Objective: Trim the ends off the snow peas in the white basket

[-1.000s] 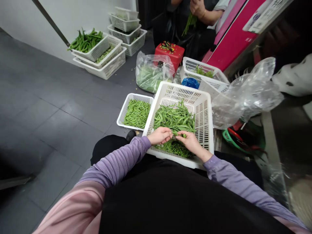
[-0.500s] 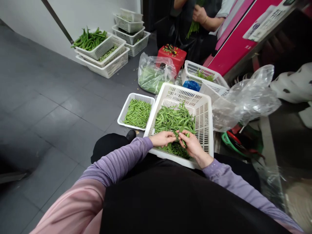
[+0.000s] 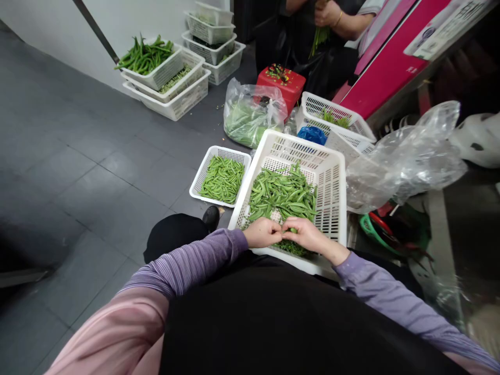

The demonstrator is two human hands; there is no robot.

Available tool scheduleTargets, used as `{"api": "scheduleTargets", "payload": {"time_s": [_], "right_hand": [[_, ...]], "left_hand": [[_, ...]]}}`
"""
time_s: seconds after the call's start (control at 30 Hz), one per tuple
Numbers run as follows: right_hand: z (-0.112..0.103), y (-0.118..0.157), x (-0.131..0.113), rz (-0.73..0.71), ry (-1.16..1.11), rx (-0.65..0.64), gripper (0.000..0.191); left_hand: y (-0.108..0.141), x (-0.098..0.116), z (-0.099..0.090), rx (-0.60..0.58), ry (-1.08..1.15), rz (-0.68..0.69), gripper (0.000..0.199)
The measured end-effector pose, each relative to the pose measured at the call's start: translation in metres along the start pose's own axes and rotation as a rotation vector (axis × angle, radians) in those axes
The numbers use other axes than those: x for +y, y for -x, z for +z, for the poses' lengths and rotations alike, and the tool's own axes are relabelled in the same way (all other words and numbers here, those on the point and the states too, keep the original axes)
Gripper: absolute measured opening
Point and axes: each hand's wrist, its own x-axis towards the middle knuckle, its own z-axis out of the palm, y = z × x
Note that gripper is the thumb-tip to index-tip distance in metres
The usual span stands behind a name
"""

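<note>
The left hand (image 3: pixel 262 233) and right hand (image 3: pixel 307 234) met above a white plastic crate (image 3: pixel 332 198), their fingers (image 3: pixel 291 224) pinched closed, though what they gripped was hidden. The green pea pods (image 3: pixel 281 195) heaped inside looked light, stiff and fragile, best taken by one end.

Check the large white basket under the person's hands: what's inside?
The large white basket holds a heap of green pea pods, with darker green bits at the front. The left hand and right hand cover some, and the basket's floor beneath the heap cannot be seen.
</note>
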Motion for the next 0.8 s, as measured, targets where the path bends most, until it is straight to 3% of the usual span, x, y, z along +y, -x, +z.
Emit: {"api": "scheduleTargets", "payload": {"time_s": [0.13,0.23,0.3,0.4,0.5,0.57,0.67,0.8], "right_hand": [[0.016,-0.004,0.004,0.37,-0.703,0.075,0.022],[0.023,-0.004,0.009,0.467,-1.13,0.113,0.024],[0.019,-0.008,0.018,0.503,-1.299,0.218,0.023],[0.002,-0.023,0.043,0.592,-1.372,0.467,0.026],[-0.01,-0.044,0.062,0.641,-1.127,0.648,0.032],[-0.004,-0.057,0.064,0.656,-0.679,0.539,0.032],[0.025,-0.077,0.053,0.625,-0.057,0.234,0.033],[0.067,-0.103,0.042,0.662,0.122,0.143,0.032]], "left_hand": [[-0.002,0.004,-0.002,0.182,0.009,-0.042,0.029],[-0.001,0.007,-0.004,0.239,-0.118,-0.001,0.027],[0.0,0.006,-0.001,0.171,-0.235,0.027,0.025],[0.001,-0.001,0.009,-0.109,-0.402,0.001,0.021],[0.0,-0.012,0.018,-0.284,-0.482,-0.08,0.021],[-0.002,-0.017,0.02,-0.319,-0.487,-0.112,0.02],[-0.005,-0.019,0.018,-0.361,-0.496,-0.144,0.02],[-0.003,-0.014,0.015,-0.408,-0.523,-0.149,0.025]]}}
